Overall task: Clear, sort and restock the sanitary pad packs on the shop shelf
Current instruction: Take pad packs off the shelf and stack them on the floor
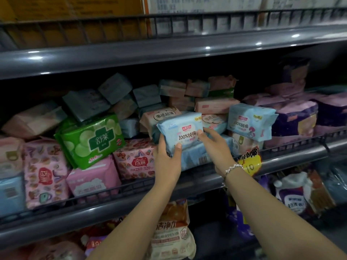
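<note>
My two bare forearms reach up from the bottom edge, a silver bead bracelet (pixel 233 168) on the right wrist. Left hand (pixel 167 158) grips the left end of a pale blue plastic pad pack printed "100%" (pixel 183 132), thumb over the front face, fingers curled behind it. Right hand (pixel 216 145) holds the pack's right edge, fingers (pixel 201 132) wrapped on the front corner. Pack is tilted, lifted just above another pale blue pack with a barcode (pixel 195 156) lying at the front of the grey metal shelf (pixel 293 152), middle tier.

Just right, a matching pale blue pack with a cartoon figure (pixel 251 121) sits on top of other packs. Left of my hands: a pink pack with shoe prints (pixel 134 158), then a green pack with a white cross logo (pixel 90 139) leaning tilted on a plain pink pack (pixel 93 177). Far left, a pink patterned pack with a red logo (pixel 45 173), upright. Dark purple packs (pixel 296 121) at right. A yellow price tag marked "10" (pixel 249 164) hangs on the shelf rail beside my right wrist. Grey-blue and pink packs are piled loosely behind, dim.
</note>
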`<state>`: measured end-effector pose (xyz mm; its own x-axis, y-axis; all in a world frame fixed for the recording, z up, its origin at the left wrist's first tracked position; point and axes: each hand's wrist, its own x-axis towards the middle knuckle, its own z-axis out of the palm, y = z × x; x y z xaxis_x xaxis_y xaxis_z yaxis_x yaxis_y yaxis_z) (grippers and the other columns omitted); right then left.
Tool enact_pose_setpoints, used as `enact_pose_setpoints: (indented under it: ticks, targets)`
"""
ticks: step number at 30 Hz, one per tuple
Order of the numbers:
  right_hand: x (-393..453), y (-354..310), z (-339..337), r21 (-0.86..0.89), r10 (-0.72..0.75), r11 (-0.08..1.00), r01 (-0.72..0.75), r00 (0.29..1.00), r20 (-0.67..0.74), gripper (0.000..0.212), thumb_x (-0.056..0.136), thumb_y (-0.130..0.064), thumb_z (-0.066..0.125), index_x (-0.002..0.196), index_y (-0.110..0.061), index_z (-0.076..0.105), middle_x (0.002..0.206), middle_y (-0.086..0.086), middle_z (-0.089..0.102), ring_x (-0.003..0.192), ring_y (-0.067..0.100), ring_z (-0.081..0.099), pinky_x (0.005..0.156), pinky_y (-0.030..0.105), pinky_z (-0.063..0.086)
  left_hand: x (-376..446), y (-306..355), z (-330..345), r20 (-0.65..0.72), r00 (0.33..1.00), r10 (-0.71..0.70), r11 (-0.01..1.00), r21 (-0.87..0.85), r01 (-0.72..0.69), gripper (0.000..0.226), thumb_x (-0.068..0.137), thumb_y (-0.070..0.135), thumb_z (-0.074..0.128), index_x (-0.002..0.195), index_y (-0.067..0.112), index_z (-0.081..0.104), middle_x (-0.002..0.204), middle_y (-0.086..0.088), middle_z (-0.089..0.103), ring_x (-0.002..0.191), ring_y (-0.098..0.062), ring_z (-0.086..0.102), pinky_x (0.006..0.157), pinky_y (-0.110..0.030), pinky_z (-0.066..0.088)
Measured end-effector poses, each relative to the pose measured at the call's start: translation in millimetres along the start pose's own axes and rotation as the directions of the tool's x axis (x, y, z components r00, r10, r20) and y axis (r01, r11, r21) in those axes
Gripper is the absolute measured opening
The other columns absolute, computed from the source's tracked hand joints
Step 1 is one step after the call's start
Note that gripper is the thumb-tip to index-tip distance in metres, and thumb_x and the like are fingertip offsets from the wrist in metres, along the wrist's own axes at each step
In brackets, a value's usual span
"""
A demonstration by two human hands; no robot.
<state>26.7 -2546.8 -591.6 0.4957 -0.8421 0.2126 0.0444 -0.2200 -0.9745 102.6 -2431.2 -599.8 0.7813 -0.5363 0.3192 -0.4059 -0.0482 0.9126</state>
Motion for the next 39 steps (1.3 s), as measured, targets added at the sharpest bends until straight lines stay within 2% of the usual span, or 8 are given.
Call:
enact_pose_setpoints:
  ticks: [8,14,17,21,25,30,35,39]
  targets:
    - [-24,-16,-8,0.082,-0.057,0.995,0.064,0.995,-0.079,0.033,0.093,-0.035,0.061,0.120,-0.018,0.066,0.083,-0.021,0.056,0.080,-0.003,0.052,0.067,0.013,0.040,-13,19,-14,0.044,0.998,-0.039,0.997,-0.064,0.042,0.055,0.096,0.035,0.055,0.147,0.033,0.034,0.136,0.008,0.053,0.119,-0.015,0.055,0.099,-0.038,0.049]
    - [-48,-30,-12,0.195,0.004,0.981,0.020,0.992,-0.122,0.033,0.088,-0.034,0.068,0.116,-0.017,0.069,0.108,-0.004,0.069,0.103,0.012,0.061,0.080,0.022,0.046,-34,38,-28,0.052,0.998,-0.030,0.994,-0.108,0.035,0.045,0.096,0.031,0.057,0.139,0.036,0.043,0.120,0.014,0.061,0.109,-0.013,0.061,0.094,-0.043,0.052]
    - [-66,-38,-15,0.229,0.025,0.973,-0.005,0.996,-0.085,0.025,0.084,-0.034,0.073,0.104,-0.020,0.073,0.101,-0.004,0.073,0.098,0.012,0.066,0.076,0.022,0.051,-52,44,-41,0.049,0.998,-0.039,0.987,-0.152,0.046,0.040,0.095,0.027,0.059,0.133,0.036,0.048,0.112,0.017,0.063,0.106,-0.012,0.063,0.093,-0.043,0.053]
    - [-102,-39,-12,0.280,0.076,0.957,-0.074,0.997,0.004,0.022,0.077,-0.034,0.078,0.092,-0.017,0.076,0.089,0.000,0.076,0.088,0.019,0.071,0.079,0.035,0.059,-79,43,-68,0.027,0.999,-0.042,0.989,-0.139,0.045,0.030,0.093,0.025,0.062,0.116,0.040,0.051,0.100,0.023,0.063,0.091,-0.005,0.066,0.082,-0.038,0.057]
    - [-145,-22,2,0.331,0.134,0.933,-0.144,0.989,0.055,0.021,0.078,-0.031,0.078,0.087,-0.013,0.074,0.085,0.002,0.076,0.079,0.018,0.072,0.067,0.031,0.058,-111,31,-95,0.035,0.998,-0.052,0.995,-0.084,0.055,0.027,0.092,0.028,0.064,0.099,0.051,0.053,0.090,0.028,0.063,0.082,0.005,0.064,0.076,-0.034,0.058]
    - [-200,22,23,0.301,0.254,0.907,-0.295,0.952,0.169,0.021,0.080,-0.030,0.076,0.088,-0.011,0.072,0.083,0.004,0.076,0.072,0.021,0.073,0.064,0.035,0.060,-162,-15,-121,0.023,0.986,-0.166,0.985,-0.044,0.167,0.034,0.093,0.030,0.060,0.123,0.042,0.049,0.105,0.025,0.059,0.090,0.002,0.062,0.062,-0.013,0.051]
    - [-244,98,47,0.177,0.450,0.856,-0.485,0.869,0.204,0.026,0.076,-0.033,0.079,0.090,-0.011,0.073,0.086,0.006,0.076,0.081,0.027,0.073,0.080,0.048,0.059,-207,-92,-127,0.026,0.913,-0.407,0.911,-0.067,0.407,0.030,0.094,0.026,0.060,0.120,0.038,0.050,0.106,0.016,0.062,0.091,-0.006,0.064,0.070,-0.025,0.054]
    - [-268,153,57,0.098,0.573,0.797,-0.596,0.797,0.190,0.019,0.077,-0.026,0.080,0.085,-0.010,0.074,0.086,0.007,0.076,0.086,0.027,0.072,0.085,0.044,0.057,-236,-161,-119,0.029,0.794,-0.608,0.792,-0.048,0.609,0.040,0.090,0.032,0.065,0.128,0.034,0.053,0.122,0.005,0.063,0.103,-0.020,0.064,0.086,-0.045,0.055]
